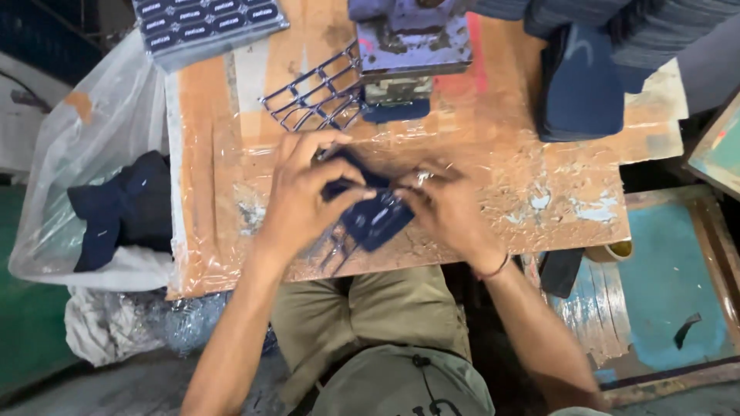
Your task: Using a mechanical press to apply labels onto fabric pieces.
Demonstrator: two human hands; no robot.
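Note:
Both my hands meet over the middle of a worn board table (539, 177) wrapped in clear film. My left hand (304, 192) pinches the top of a small dark blue fabric piece (378, 219). My right hand (447, 208) grips the same piece from the right side, with a ring on one finger and a thin band on the wrist. The fabric piece hangs slightly over the table's near half, partly hidden by my fingers. My hands are blurred by motion.
A wire grid frame (316, 96) lies beyond my hands, next to a purple-stained metal machine (408, 46). A stack of dark blue fabric (578, 92) sits far right. A packaged stack (204, 27) is far left. A clear plastic bag (100, 177) with dark pieces hangs left.

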